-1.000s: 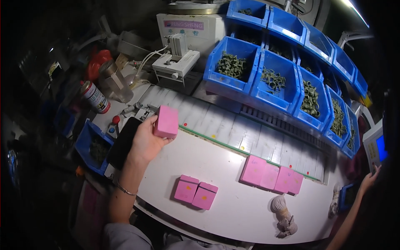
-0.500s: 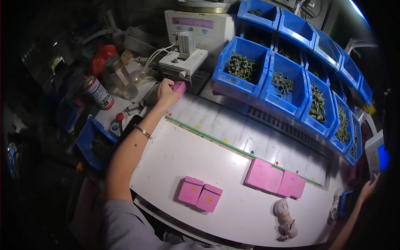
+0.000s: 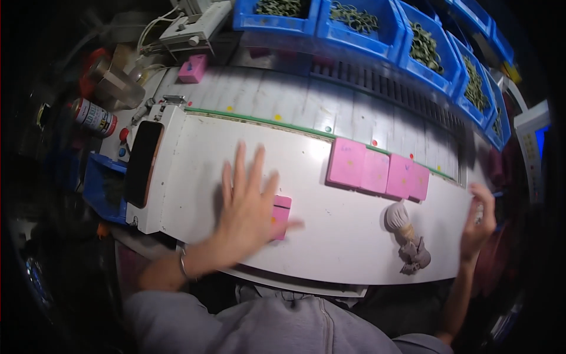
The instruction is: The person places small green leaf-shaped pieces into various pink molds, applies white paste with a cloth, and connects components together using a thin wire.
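Observation:
My left hand (image 3: 246, 212) is spread open, fingers apart and slightly blurred, over a pink block (image 3: 282, 218) with a dark line across it. The hand covers part of this block and whatever lies beside it. At the table's right edge, my right hand (image 3: 479, 227) is raised with curled fingers. A small pale patch shows between them, and I cannot make out whether it is held. Another pink block (image 3: 193, 69) stands alone at the far left end of the pale slatted strip (image 3: 265, 97). Several pink blocks (image 3: 377, 170) sit in a row against the strip's green edge.
Blue bins (image 3: 368, 36) of small green rings line the back. A rolled glove (image 3: 407, 239) lies on the white table (image 3: 330, 236). At left are a phone (image 3: 145, 164), a spray can (image 3: 94, 117) and a clear bottle (image 3: 121, 88). A screen device (image 3: 533, 138) stands right.
My left hand has let go of the pink block at the strip's far left and come back over the near blocks. My right hand has left the screen device. The view has shifted.

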Demonstrator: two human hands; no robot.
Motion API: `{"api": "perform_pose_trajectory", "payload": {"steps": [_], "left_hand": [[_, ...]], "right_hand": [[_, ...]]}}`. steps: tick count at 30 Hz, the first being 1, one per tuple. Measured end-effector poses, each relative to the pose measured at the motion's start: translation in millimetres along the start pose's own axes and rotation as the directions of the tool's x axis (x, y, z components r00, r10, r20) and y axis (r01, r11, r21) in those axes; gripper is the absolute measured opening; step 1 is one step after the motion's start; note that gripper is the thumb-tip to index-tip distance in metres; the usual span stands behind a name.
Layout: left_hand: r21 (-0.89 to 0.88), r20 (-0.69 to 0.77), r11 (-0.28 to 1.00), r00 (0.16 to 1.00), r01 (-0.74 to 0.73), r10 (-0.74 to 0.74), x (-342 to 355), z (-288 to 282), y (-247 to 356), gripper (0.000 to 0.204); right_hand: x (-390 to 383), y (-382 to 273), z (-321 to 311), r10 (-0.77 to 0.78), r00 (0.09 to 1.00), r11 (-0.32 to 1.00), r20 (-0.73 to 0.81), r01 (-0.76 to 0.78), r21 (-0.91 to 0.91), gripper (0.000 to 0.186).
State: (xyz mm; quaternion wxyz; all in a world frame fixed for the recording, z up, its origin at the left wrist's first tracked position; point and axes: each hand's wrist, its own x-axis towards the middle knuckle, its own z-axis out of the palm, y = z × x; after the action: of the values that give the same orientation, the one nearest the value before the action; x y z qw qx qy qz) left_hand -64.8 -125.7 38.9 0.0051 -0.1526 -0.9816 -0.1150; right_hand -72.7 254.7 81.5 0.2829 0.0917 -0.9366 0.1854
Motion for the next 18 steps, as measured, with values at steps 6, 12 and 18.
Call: {"api": "perform_pose_trajectory", "payload": {"steps": [6,12,18], "left_hand": [[-0.143,-0.128,0.989,0.992,-0.04,0.021,-39.1,31.9,22.4,0.067],[-0.558,-0.104,0.827,0.983,0.068,-0.15,-32.7,15.4,53.4,0.062],[-0.698,-0.137,0.71,0.957,0.091,-0.257,-24.1,23.6,72.3,0.062]], "right_hand": [[-54.0,-107.3,59.0,-0.206,0.942,0.899,0.263,0.076,0.432,0.029],[-59.9,-154.4,80.7,-0.135,0.955,0.877,0.265,-0.009,0.48,0.029],[-61.4,-153.4,82.6,-0.102,0.98,0.905,0.17,0.021,0.424,0.031]]}}
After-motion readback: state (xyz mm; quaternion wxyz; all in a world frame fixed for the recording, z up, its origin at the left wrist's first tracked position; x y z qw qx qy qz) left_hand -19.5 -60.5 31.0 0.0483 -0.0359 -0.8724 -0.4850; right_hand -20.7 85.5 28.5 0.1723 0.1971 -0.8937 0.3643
